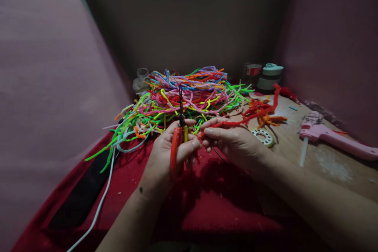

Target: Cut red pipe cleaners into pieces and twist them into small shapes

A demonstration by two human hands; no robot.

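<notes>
My left hand [167, 149] is closed around a red-and-yellow-handled hand tool [175, 147]. Its narrow dark jaws point up; whether it is pliers or scissors is hard to make out. With thumb and fingers pinched, my right hand [228, 138] grips a red pipe cleaner [251, 117], which trails out to the right and bends upward at its far end. Both hands' fingertips come close together above the red cloth [218, 212]. Just beyond them lies a large heap of multicoloured pipe cleaners [189, 94].
On the brown board [333, 165] at right are a pink glue gun [339, 138], a tape roll [262, 137] and orange pipe cleaner pieces [270, 120]. A teal-lidded container [270, 76] stands behind. At left lie a dark flat device [79, 193] and a white cable [103, 197].
</notes>
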